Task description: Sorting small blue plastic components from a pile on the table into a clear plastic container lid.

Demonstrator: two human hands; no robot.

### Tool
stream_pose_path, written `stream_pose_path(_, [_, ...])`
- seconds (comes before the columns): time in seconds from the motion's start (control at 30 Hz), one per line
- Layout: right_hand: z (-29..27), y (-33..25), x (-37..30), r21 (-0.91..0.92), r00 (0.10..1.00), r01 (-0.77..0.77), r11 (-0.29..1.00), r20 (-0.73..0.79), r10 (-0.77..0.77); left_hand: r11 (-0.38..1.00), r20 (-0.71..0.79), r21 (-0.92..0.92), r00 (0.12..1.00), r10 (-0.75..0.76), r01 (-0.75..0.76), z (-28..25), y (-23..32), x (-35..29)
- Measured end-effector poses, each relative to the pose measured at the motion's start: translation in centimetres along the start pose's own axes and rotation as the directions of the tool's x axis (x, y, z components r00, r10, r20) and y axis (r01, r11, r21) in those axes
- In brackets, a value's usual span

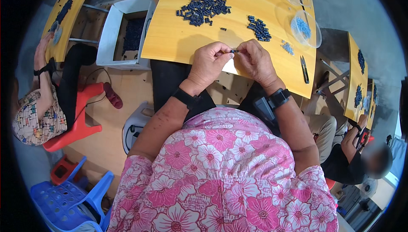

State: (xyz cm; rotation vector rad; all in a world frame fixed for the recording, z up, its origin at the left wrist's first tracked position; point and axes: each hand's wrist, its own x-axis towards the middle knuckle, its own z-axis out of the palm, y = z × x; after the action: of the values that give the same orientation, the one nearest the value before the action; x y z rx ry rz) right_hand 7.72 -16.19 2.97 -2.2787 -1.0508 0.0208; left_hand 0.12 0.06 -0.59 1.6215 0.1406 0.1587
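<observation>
Just over the near edge of the yellow table (178,41), my two hands meet. Thumb and fingers of my left hand (208,64) are pinched on one end of a small dark cylindrical part (233,51), with a hint of blue on it. My right hand (257,62) pinches the other end, its fingertips partly hiding it. Beyond my hands lie a large loose pile of black cylindrical parts (204,10) and a smaller pile of similar parts (259,29). Several tiny light-blue pieces (287,47) are scattered right of my right hand.
A clear plastic tub (314,36) with light-blue pieces stands on the right. Black-handled snips (304,70) rest near the table's right edge. An open white box (110,36) of dark parts sits left of the table. People work at tables on both sides.
</observation>
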Motion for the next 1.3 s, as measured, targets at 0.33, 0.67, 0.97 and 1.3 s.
stream_pose_path(0.33, [0.4,0.4,0.0,0.13,0.995,-0.083,0.988,0.057,0.076,0.998,0.082,-0.035,0.995,-0.048,0.051,-0.4,0.1,0.0])
stream_pose_path(0.67, [2.3,0.9,-0.5,0.395,0.958,-0.271,0.878,0.018,0.288,0.994,0.042,-0.102,0.998,-0.043,0.047,-0.6,-0.3,0.1])
stream_pose_path(0.97, [2.9,1.2,-0.8,0.534,0.933,-0.31,0.786,0.014,0.359,0.997,0.053,-0.062,0.997,-0.049,0.052,-0.4,-0.4,0.1])
stream_pose_path(1.3, [2.3,0.9,-1.4,0.746,0.927,-0.299,0.596,0.078,0.367,0.992,0.04,0.121,0.998,0.04,-0.045,-0.4,-0.4,0.1])
